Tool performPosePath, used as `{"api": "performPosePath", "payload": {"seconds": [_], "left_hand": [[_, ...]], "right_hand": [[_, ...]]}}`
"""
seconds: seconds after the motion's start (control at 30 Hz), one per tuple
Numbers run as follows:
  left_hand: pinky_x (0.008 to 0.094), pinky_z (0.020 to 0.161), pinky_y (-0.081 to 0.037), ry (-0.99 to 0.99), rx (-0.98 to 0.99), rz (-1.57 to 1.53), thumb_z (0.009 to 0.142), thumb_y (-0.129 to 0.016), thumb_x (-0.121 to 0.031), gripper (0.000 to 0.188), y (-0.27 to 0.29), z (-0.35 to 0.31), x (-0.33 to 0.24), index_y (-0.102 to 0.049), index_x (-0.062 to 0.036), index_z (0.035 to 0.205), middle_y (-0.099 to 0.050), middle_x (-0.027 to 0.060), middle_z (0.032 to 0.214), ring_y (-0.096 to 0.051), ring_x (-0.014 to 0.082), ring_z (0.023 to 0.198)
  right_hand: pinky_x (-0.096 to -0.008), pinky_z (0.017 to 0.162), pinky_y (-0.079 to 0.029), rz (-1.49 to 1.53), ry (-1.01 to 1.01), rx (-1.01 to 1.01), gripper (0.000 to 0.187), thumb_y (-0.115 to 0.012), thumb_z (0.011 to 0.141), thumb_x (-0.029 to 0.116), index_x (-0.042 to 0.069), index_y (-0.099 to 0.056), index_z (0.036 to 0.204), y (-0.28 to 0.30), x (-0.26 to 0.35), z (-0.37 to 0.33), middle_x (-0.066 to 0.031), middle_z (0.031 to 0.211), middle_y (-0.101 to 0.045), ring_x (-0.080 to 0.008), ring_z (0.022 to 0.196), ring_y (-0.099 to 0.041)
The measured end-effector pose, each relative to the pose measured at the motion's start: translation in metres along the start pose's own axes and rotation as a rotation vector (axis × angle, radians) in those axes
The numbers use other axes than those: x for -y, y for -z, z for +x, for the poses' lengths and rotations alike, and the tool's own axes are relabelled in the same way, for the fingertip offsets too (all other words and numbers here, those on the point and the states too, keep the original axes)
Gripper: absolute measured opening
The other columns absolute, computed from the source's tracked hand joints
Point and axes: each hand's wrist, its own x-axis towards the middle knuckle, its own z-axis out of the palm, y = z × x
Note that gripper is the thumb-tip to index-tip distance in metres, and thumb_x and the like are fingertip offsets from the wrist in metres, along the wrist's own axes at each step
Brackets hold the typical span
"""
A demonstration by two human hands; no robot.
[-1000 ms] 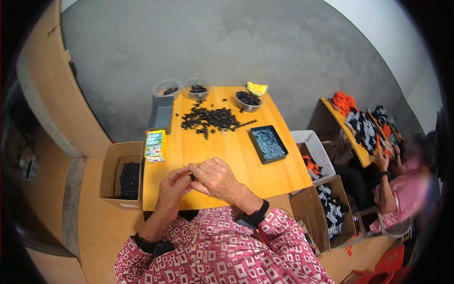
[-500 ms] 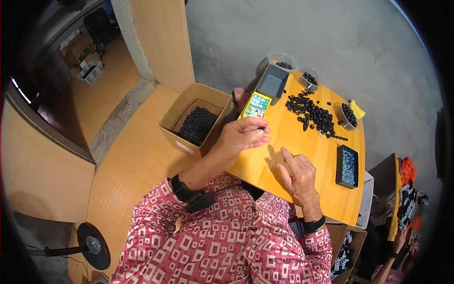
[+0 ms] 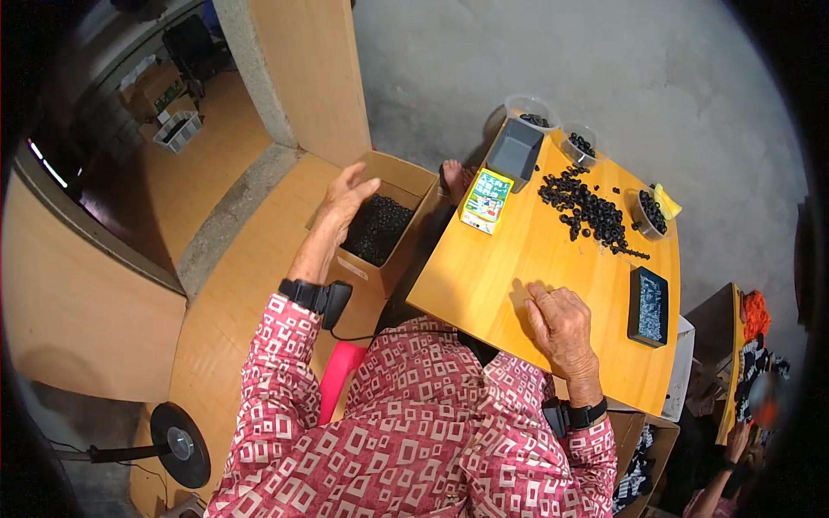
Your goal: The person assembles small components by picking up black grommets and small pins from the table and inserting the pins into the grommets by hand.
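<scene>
My left hand point(image 3: 347, 200) hangs over the cardboard box point(image 3: 413, 177) on the left, fingers apart, and nothing shows in it. Inside that box lies a heap of small black parts point(image 3: 380, 226), partly covered by the hand. My right hand point(image 3: 563, 326) is low over the near part of the yellow wooden table point(image 3: 484, 268). Its fingers are loosely bent with the thumb a little apart, and I see nothing held there. Farther back on the table, black ring-like pieces point(image 3: 591, 211) lie in a loose pile.
A yellow-green carton point(image 3: 486, 204) stands beside a grey tray point(image 3: 516, 148). Clear tubs point(image 3: 577, 142) hold black pieces. At the right is a black tray point(image 3: 648, 306) of small pale bits. A fan point(image 3: 180, 445) stands lower left; another person's arm point(image 3: 724, 470) shows lower right.
My left hand has moved left from above the table's edge to over the cardboard box, and its pinch on a small black piece has opened. My right hand's index finger has bent inward.
</scene>
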Motion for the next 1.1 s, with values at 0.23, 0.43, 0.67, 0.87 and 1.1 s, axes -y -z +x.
{"api": "performPosePath", "payload": {"seconds": [0.23,0.43,0.67,0.87,1.1], "left_hand": [[0.0267,0.091,-0.049,0.218,0.288,-0.207,0.091,-0.068,-0.025,0.039,0.010,-0.055,-0.052,-0.060,-0.0072,0.124,-0.068,0.0082,0.113,-0.063,0.0132,0.104],[0.0316,0.096,-0.049,0.048,0.656,-0.435,0.096,-0.062,-0.023,0.031,-0.031,-0.105,-0.144,-0.061,-0.0028,0.119,-0.069,0.0099,0.108,-0.065,0.0172,0.105],[0.0276,0.090,-0.053,0.321,0.894,-0.418,0.097,-0.060,-0.017,0.024,-0.108,-0.135,-0.127,-0.062,-0.0026,0.116,-0.070,0.0110,0.104,-0.068,0.0173,0.097],[0.0259,0.088,-0.054,0.384,0.861,-0.407,0.096,-0.061,-0.017,0.027,-0.133,-0.133,-0.043,-0.060,-0.0022,0.119,-0.068,0.0114,0.107,-0.067,0.0162,0.098],[0.0273,0.087,-0.055,0.228,0.924,-0.276,0.096,-0.060,-0.017,0.027,-0.134,-0.133,-0.037,-0.060,-0.0005,0.119,-0.068,0.0128,0.105,-0.068,0.0179,0.096]], "right_hand": [[-0.0374,0.073,-0.053,0.050,-0.008,0.025,0.012,-0.069,0.084,0.011,0.004,-0.068,0.093,-0.009,-0.003,0.000,-0.0115,0.088,-0.069,-0.0279,0.078,-0.066],[-0.0381,0.079,-0.054,0.035,-0.027,0.029,0.013,-0.068,0.086,0.013,0.005,-0.068,0.095,-0.012,-0.011,-0.008,-0.0124,0.091,-0.069,-0.0277,0.084,-0.068],[-0.0379,0.077,-0.054,0.110,-0.110,0.068,0.014,-0.066,0.087,0.015,0.003,-0.067,0.095,-0.016,-0.014,-0.009,-0.0122,0.091,-0.068,-0.0287,0.084,-0.066],[-0.0377,0.076,-0.052,0.093,-0.065,0.002,0.014,-0.067,0.084,0.014,0.003,-0.066,0.094,-0.035,-0.023,-0.015,-0.0107,0.090,-0.063,-0.0281,0.086,-0.062],[-0.0385,0.075,-0.052,0.019,-0.041,-0.034,0.012,-0.066,0.083,0.012,0.004,-0.064,0.093,-0.039,-0.022,-0.017,-0.0104,0.085,-0.062,-0.0281,0.084,-0.062]]}}
